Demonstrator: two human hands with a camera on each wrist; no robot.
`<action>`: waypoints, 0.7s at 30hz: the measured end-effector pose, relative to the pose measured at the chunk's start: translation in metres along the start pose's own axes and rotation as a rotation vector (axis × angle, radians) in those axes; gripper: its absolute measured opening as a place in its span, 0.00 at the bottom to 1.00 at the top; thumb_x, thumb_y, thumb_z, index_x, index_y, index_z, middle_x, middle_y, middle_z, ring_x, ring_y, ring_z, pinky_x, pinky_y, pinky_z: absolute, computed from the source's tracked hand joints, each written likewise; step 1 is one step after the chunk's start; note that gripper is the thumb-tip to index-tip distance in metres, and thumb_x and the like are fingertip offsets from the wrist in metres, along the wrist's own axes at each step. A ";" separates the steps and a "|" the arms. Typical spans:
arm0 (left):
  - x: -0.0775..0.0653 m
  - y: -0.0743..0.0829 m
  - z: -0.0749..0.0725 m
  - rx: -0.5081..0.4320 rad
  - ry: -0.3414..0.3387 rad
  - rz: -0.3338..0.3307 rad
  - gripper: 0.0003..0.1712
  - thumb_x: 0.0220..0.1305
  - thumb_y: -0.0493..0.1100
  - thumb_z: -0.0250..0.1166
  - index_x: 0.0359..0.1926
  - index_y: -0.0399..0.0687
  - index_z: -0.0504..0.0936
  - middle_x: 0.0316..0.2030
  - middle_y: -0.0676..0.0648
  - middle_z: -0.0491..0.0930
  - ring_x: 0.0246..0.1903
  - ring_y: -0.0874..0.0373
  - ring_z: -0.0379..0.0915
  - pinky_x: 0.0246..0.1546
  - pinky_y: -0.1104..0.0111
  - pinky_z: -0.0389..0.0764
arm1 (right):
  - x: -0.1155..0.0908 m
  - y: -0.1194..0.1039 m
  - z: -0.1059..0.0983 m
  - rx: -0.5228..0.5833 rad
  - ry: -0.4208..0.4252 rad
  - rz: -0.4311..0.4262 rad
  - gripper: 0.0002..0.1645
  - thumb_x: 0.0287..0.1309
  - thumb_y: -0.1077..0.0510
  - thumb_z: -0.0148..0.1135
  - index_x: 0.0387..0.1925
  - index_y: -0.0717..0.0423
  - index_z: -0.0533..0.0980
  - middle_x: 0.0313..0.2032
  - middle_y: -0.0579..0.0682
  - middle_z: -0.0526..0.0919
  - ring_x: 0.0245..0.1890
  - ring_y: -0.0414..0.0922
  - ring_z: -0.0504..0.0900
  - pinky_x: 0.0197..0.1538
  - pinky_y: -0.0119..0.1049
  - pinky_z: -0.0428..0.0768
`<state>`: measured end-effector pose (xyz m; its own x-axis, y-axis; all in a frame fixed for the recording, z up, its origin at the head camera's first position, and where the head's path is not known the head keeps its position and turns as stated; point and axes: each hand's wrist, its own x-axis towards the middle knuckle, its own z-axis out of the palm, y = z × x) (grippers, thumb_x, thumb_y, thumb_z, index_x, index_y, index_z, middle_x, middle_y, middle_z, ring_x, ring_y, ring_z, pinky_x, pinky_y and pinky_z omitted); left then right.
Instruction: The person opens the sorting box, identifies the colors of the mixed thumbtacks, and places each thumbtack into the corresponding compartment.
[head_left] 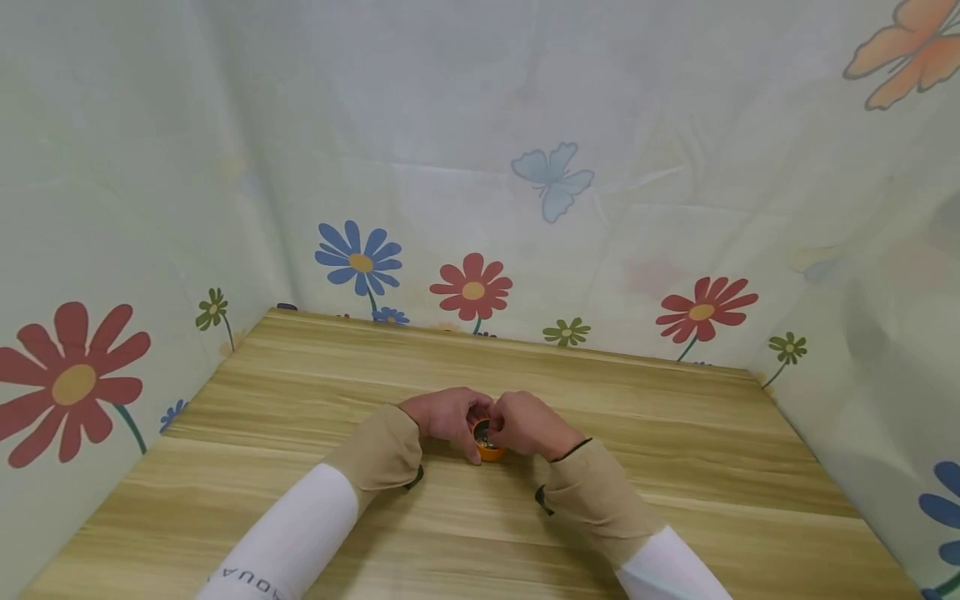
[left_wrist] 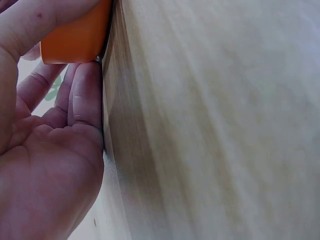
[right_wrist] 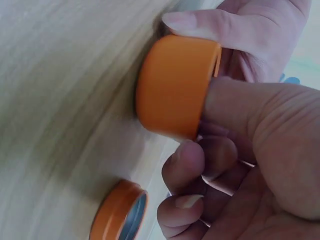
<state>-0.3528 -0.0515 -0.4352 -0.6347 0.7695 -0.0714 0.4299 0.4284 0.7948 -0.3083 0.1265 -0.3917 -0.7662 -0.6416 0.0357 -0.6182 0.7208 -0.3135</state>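
A small orange cup-shaped container (head_left: 491, 454) stands on the table, its mouth facing up and small items dimly visible in its dark inside. My left hand (head_left: 452, 417) holds it from the left, the thumb along its near side. In the left wrist view the orange wall (left_wrist: 75, 37) shows between that thumb and the fingers. My right hand (head_left: 528, 423) reaches over the mouth from the right. In the right wrist view its thumb (right_wrist: 230, 102) dips inside the rim, while other fingers (right_wrist: 182, 162) curl beside the container. I cannot tell what its hidden fingertips pinch.
A short orange ring-like lid (right_wrist: 117, 212) with a grey inner face lies on the table near the right hand. The wood-grain table (head_left: 337, 358) reaches back to a pale cloth wall (head_left: 420, 150) printed with flowers and butterflies.
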 end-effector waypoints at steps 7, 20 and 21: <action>0.001 -0.001 -0.001 -0.008 -0.009 -0.027 0.31 0.34 0.36 0.80 0.43 0.52 0.76 0.38 0.54 0.78 0.39 0.61 0.73 0.42 0.71 0.73 | -0.002 0.010 -0.012 0.063 0.037 0.074 0.05 0.50 0.61 0.68 0.24 0.50 0.80 0.19 0.43 0.75 0.18 0.39 0.69 0.23 0.32 0.70; -0.001 0.001 0.001 -0.059 -0.006 -0.024 0.31 0.34 0.33 0.80 0.43 0.48 0.76 0.37 0.51 0.78 0.38 0.57 0.74 0.40 0.69 0.74 | -0.015 0.029 -0.020 -0.103 0.017 0.280 0.22 0.38 0.55 0.75 0.38 0.60 0.80 0.35 0.51 0.80 0.29 0.43 0.73 0.36 0.38 0.75; -0.001 0.001 0.001 -0.064 -0.006 -0.025 0.31 0.35 0.33 0.80 0.43 0.48 0.76 0.37 0.51 0.78 0.38 0.57 0.74 0.40 0.69 0.74 | -0.015 0.030 -0.019 -0.096 0.008 0.286 0.23 0.37 0.55 0.75 0.38 0.59 0.80 0.34 0.51 0.80 0.29 0.43 0.73 0.35 0.38 0.75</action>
<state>-0.3516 -0.0514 -0.4352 -0.6406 0.7620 -0.0950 0.3722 0.4163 0.8296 -0.3186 0.1623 -0.3832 -0.9130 -0.4067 -0.0336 -0.3901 0.8940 -0.2205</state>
